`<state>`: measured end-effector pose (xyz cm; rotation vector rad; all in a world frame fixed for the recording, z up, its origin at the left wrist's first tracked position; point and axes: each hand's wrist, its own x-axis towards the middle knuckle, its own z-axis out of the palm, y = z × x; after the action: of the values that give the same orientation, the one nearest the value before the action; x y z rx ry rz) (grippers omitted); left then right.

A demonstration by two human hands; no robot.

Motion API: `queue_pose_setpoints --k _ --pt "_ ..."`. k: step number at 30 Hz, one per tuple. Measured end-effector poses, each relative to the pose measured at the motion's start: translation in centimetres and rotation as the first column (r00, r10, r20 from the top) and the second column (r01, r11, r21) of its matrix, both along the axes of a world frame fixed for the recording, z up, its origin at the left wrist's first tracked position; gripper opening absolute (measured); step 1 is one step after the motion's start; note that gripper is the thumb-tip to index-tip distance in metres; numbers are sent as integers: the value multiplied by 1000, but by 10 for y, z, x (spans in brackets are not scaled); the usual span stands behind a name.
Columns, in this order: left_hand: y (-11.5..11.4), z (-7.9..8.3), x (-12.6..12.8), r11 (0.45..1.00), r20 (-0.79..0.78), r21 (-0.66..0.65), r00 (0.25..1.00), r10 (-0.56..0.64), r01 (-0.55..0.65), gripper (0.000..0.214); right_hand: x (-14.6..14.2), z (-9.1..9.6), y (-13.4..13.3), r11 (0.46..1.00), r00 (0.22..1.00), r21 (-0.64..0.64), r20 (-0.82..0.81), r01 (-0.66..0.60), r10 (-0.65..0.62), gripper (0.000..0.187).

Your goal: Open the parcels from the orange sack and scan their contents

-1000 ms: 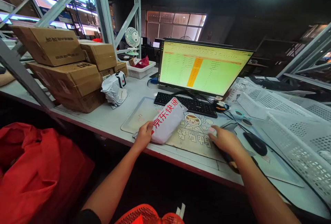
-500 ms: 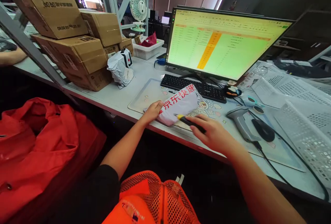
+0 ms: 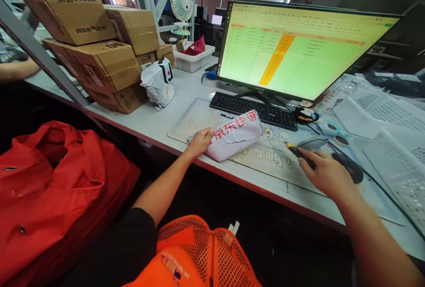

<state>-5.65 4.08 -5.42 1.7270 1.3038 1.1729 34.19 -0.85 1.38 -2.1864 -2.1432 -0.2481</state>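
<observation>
My left hand (image 3: pixel 200 140) grips the near end of a white courier bag with red characters (image 3: pixel 237 134), which lies on the printed desk mat (image 3: pixel 265 156) in front of the keyboard (image 3: pixel 254 109). My right hand (image 3: pixel 327 173) is closed on a black pen-like tool with a yellow tip (image 3: pixel 299 151). It hovers over the right part of the mat, beside the grey barcode scanner (image 3: pixel 314 143) and the black mouse (image 3: pixel 348 166).
A monitor (image 3: pixel 302 50) with a green spreadsheet stands behind the keyboard. Cardboard boxes (image 3: pixel 96 44) are stacked at the left, with a grey parcel (image 3: pixel 156 86) beside them. White perforated trays (image 3: pixel 395 154) fill the right. A large red bag (image 3: pixel 56 198) sits at lower left. Another person's arm (image 3: pixel 16 69) shows far left.
My right hand picked up the yellow-tipped tool, carried it over the bag, then moved right toward the scanner and mouse. My left hand stayed on the bag.
</observation>
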Motion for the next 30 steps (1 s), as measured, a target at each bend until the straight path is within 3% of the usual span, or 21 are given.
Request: queue_pose_setpoints --k 3,6,9,13,17,21,25,30 --pt "-4 7 4 1000 -55 -7 998 -10 10 42 8 -28 -14 999 999 -9 -11 40 -40 57" --pt "-9 26 9 998 -330 56 943 33 -15 33 -7 -41 -21 998 999 69 -49 -1 4 56" --pt "-12 49 17 984 -565 179 818 105 -3 28 -46 -38 -24 961 965 233 -176 -149 192 49" --pt "-8 63 30 984 -620 110 784 -44 142 30 -120 -39 -22 860 785 267 -357 -434 507 40" --pt "2 54 35 995 -661 14 748 -66 100 37 -166 -53 -5 832 670 226 -503 -507 545 40" --pt "11 39 32 995 -625 24 778 -62 99 34 -169 -57 14 836 630 201 -574 -511 524 33" --pt "13 31 33 997 -555 52 832 -24 64 17 -164 -49 24 845 656 123 -576 -520 488 31" --pt "16 27 34 999 -519 52 855 21 7 11 -173 -29 34 860 757 -91 -527 -502 386 29"
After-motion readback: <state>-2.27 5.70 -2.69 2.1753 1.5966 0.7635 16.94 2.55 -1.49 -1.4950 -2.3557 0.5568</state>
